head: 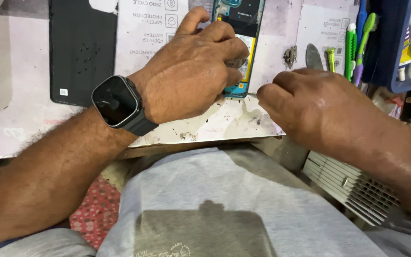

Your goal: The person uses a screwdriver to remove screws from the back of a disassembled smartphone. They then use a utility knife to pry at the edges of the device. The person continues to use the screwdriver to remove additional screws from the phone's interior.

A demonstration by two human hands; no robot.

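- Pressing down on the open phone, the left hand has its fingers curled and holds the phone's lower end on the table.
- The right hand is curled shut, pinching a thin tool whose tip meets the phone's bottom edge.
- The two hands are near each other but not touching.
- A black watch sits on the left wrist.
- A black back cover lies well off to the left.
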